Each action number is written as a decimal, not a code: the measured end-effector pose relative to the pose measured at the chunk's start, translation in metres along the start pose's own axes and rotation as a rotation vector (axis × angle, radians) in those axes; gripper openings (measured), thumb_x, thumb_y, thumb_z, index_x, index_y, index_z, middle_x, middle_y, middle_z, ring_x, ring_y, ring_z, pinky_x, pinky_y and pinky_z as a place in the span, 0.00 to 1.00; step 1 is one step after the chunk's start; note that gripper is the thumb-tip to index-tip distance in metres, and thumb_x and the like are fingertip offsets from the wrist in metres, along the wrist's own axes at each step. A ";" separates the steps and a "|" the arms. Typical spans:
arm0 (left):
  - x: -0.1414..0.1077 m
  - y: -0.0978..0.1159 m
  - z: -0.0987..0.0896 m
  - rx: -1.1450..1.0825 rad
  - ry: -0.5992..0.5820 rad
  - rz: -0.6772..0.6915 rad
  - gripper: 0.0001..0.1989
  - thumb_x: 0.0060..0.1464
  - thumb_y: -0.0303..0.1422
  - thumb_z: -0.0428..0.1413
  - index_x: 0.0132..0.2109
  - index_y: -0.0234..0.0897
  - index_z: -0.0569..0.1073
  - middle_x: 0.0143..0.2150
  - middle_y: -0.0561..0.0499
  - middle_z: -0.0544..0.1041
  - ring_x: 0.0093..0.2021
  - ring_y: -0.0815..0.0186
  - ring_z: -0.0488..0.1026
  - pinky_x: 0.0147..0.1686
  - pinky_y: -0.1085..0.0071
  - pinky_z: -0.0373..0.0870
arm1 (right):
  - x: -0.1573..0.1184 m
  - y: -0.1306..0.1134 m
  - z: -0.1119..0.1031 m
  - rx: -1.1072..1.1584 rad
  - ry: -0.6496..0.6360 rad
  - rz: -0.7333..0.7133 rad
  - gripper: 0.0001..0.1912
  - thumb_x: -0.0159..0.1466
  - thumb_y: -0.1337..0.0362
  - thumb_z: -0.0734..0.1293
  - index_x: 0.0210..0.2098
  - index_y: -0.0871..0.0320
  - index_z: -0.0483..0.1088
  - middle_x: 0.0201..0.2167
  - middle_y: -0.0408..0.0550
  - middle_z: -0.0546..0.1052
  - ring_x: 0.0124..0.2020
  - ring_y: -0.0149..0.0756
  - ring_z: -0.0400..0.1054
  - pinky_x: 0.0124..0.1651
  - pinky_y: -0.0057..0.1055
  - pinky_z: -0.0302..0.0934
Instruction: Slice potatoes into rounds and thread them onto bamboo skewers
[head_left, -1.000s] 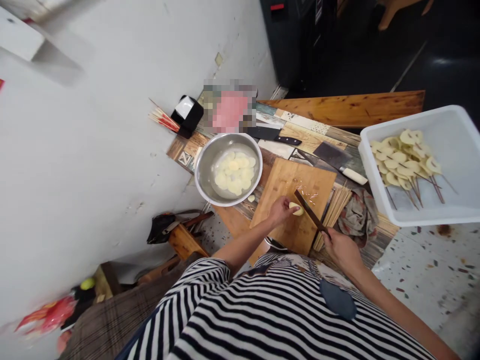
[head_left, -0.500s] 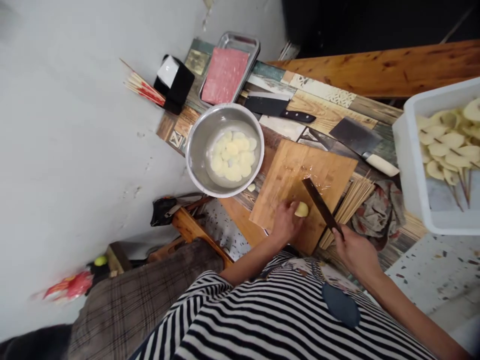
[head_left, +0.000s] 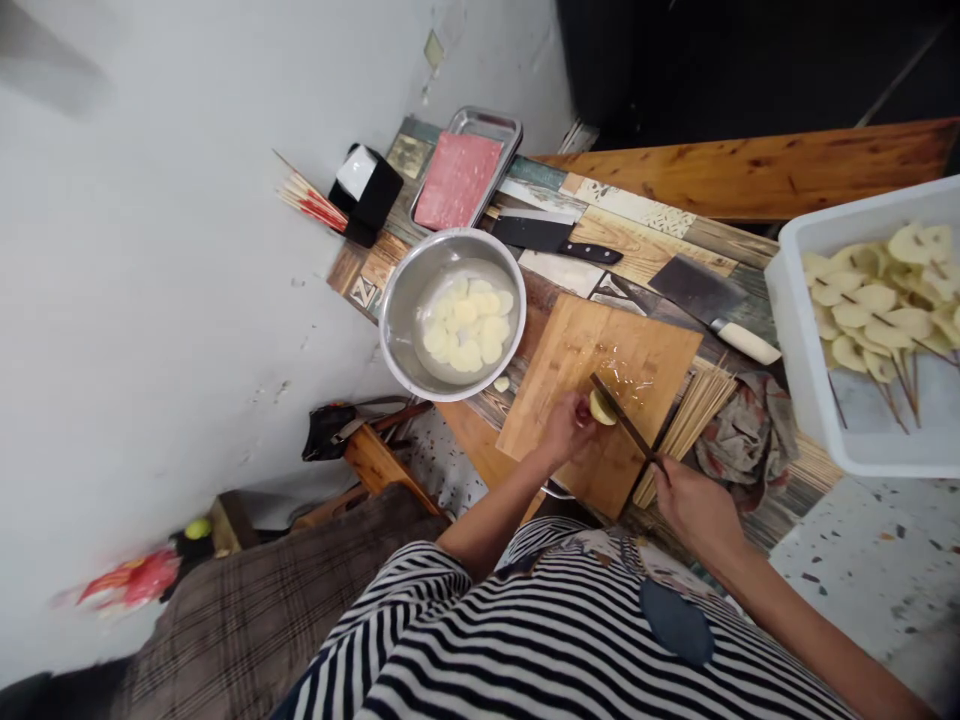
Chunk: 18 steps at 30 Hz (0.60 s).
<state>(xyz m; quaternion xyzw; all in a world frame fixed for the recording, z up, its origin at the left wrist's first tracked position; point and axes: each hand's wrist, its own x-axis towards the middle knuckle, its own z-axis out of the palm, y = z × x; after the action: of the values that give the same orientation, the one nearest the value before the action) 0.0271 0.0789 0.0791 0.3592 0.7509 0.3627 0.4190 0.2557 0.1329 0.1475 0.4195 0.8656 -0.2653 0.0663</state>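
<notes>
On the wooden cutting board [head_left: 559, 360] my left hand [head_left: 568, 430] is closed round a peeled potato [head_left: 601, 407], whose right end shows past the fingers. My right hand [head_left: 694, 500] grips the handle of a knife [head_left: 626, 420]. Its blade points up and left across the board, right against the potato's exposed side; whether it has cut in I cannot tell. Wet specks lie on the board beyond the blade. A metal bowl [head_left: 388, 345] at the upper left holds potato slices [head_left: 469, 325] in water. One small potato piece [head_left: 502, 384] lies between bowl and board.
Bamboo skewers [head_left: 686, 425] and a crumpled cloth [head_left: 750, 435] lie right of the board. Behind it rest a cleaver [head_left: 701, 285] and a black knife [head_left: 536, 233]. A white bin [head_left: 810, 400] holds skewered slices. A metal tray [head_left: 491, 125] carries a pink slab.
My right hand has brought the knife left, from beside the potato up against it. The left hand still holds the potato. The whole view has shifted slightly.
</notes>
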 end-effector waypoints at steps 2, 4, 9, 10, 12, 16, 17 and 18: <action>-0.005 -0.004 0.003 -0.173 -0.058 -0.065 0.12 0.50 0.36 0.63 0.34 0.38 0.66 0.30 0.54 0.71 0.29 0.68 0.71 0.33 0.68 0.72 | 0.000 -0.001 0.001 -0.053 0.006 -0.031 0.17 0.73 0.64 0.56 0.46 0.60 0.76 0.36 0.52 0.84 0.31 0.36 0.78 0.30 0.29 0.61; -0.009 -0.005 0.009 -0.335 -0.080 -0.107 0.18 0.50 0.44 0.64 0.33 0.38 0.65 0.26 0.56 0.70 0.25 0.71 0.70 0.28 0.72 0.70 | 0.000 -0.002 0.000 -0.106 0.020 -0.070 0.15 0.72 0.65 0.58 0.45 0.59 0.76 0.36 0.52 0.84 0.32 0.36 0.78 0.31 0.29 0.62; -0.012 0.000 0.034 -0.652 -0.007 -0.245 0.31 0.39 0.52 0.73 0.33 0.40 0.62 0.22 0.60 0.71 0.21 0.70 0.72 0.26 0.72 0.74 | -0.002 -0.006 -0.001 -0.206 0.084 -0.168 0.10 0.68 0.72 0.63 0.45 0.61 0.75 0.34 0.51 0.83 0.29 0.38 0.77 0.30 0.31 0.61; -0.012 0.000 0.039 -0.692 0.038 -0.250 0.33 0.36 0.51 0.74 0.33 0.40 0.61 0.21 0.61 0.69 0.20 0.71 0.71 0.26 0.72 0.74 | -0.003 -0.007 0.000 -0.216 0.094 -0.182 0.11 0.67 0.73 0.63 0.46 0.62 0.75 0.35 0.52 0.83 0.28 0.37 0.76 0.29 0.31 0.61; -0.014 -0.001 0.045 -0.745 0.131 -0.253 0.35 0.33 0.51 0.76 0.33 0.40 0.61 0.22 0.62 0.68 0.19 0.73 0.70 0.25 0.74 0.74 | -0.005 -0.007 0.003 -0.225 0.105 -0.199 0.14 0.65 0.75 0.65 0.49 0.64 0.74 0.38 0.53 0.83 0.26 0.37 0.75 0.28 0.32 0.61; -0.015 -0.003 0.045 -0.814 0.121 -0.329 0.33 0.41 0.55 0.73 0.35 0.39 0.63 0.23 0.60 0.72 0.18 0.73 0.70 0.25 0.72 0.76 | -0.007 -0.004 0.009 -0.250 0.139 -0.222 0.15 0.65 0.74 0.65 0.51 0.65 0.73 0.34 0.51 0.82 0.25 0.38 0.75 0.26 0.32 0.61; -0.014 -0.003 0.044 -0.815 0.103 -0.348 0.33 0.40 0.55 0.73 0.35 0.39 0.63 0.23 0.60 0.72 0.18 0.73 0.70 0.25 0.71 0.77 | -0.006 -0.003 0.009 -0.252 0.144 -0.234 0.16 0.65 0.75 0.65 0.52 0.65 0.72 0.34 0.51 0.82 0.26 0.38 0.75 0.27 0.32 0.62; -0.014 -0.003 0.044 -0.809 0.099 -0.361 0.34 0.38 0.54 0.74 0.34 0.39 0.62 0.22 0.60 0.72 0.18 0.73 0.70 0.25 0.72 0.76 | -0.005 -0.002 0.009 -0.253 0.146 -0.246 0.17 0.64 0.76 0.65 0.52 0.65 0.72 0.35 0.52 0.82 0.27 0.38 0.76 0.28 0.32 0.64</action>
<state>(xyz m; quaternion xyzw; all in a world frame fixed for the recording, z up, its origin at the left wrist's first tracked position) 0.0712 0.0763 0.0652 0.0119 0.6182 0.5652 0.5462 0.2566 0.1239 0.1421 0.3168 0.9394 -0.1293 0.0226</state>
